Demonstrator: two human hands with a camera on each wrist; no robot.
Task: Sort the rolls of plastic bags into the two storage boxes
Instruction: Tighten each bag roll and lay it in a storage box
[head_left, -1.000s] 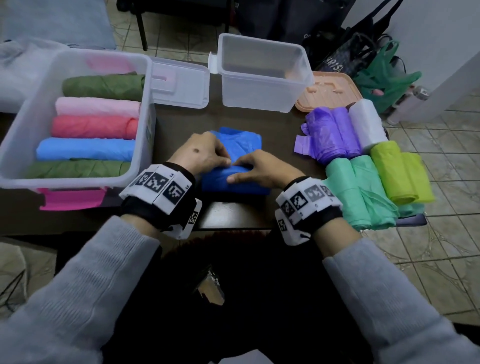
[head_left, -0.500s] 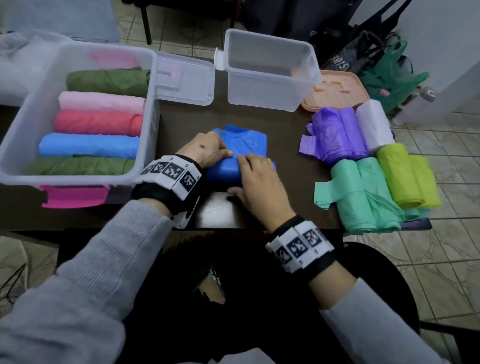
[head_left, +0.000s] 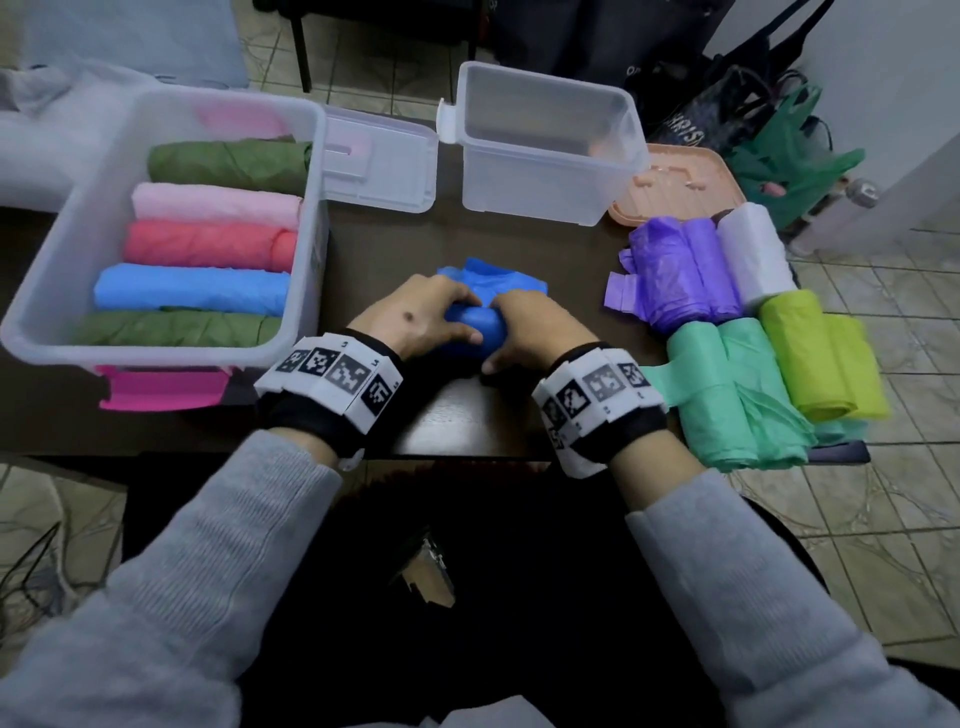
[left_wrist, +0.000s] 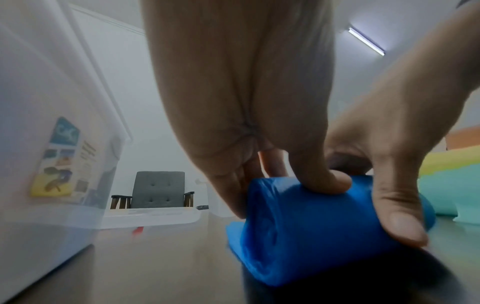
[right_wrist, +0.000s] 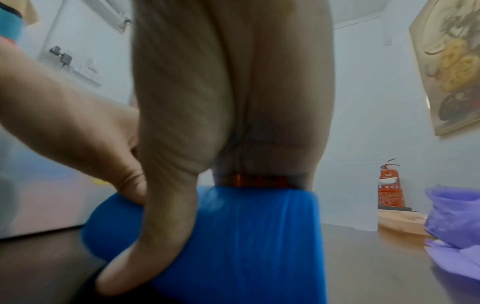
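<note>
A blue roll of plastic bags (head_left: 480, 326) lies on the dark table (head_left: 467, 421) at the centre, its loose tail (head_left: 493, 275) spread out behind it. My left hand (head_left: 415, 317) grips its left part, thumb on top of the blue roll (left_wrist: 311, 226) and fingers behind it. My right hand (head_left: 530, 327) holds the right part, thumb against the near face of the blue roll (right_wrist: 246, 236) and fingers over the top. The large clear box (head_left: 306, 249) at the left holds several rolls. The smaller clear box (head_left: 545, 150) at the back is empty.
Purple rolls (head_left: 680, 270), a white roll (head_left: 753, 249), mint rolls (head_left: 727, 384) and lime rolls (head_left: 815, 353) lie at the table's right edge. A clear lid (head_left: 379, 161) sits between the boxes and a peach lid (head_left: 680, 187) behind the rolls. A pink lid (head_left: 161, 389) lies under the large box.
Both hands have gone from pressing on the flat blue bags to curling round a thicker roll. The right hand has come back beside the left. The loose blue tail is shorter.
</note>
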